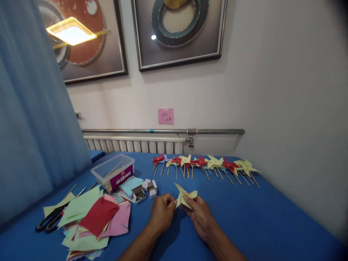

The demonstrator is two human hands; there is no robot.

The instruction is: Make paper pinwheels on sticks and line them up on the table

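Note:
My right hand (200,216) pinches a pale yellow paper pinwheel (185,196) just above the blue table (252,221). My left hand (162,211) is curled beside it, fingertips meeting the pinwheel's left edge. Whether a pin or stick is between the fingers is hidden. A row of finished red and yellow pinwheels on wooden sticks (206,165) lies further back on the table.
A heap of coloured paper squares (95,221) lies at the left, with black scissors (50,221) beside it. A clear plastic box of wooden sticks (114,172), small white boxes of pins (145,190), a blue curtain (29,119) and a wall radiator (136,144) surround the table.

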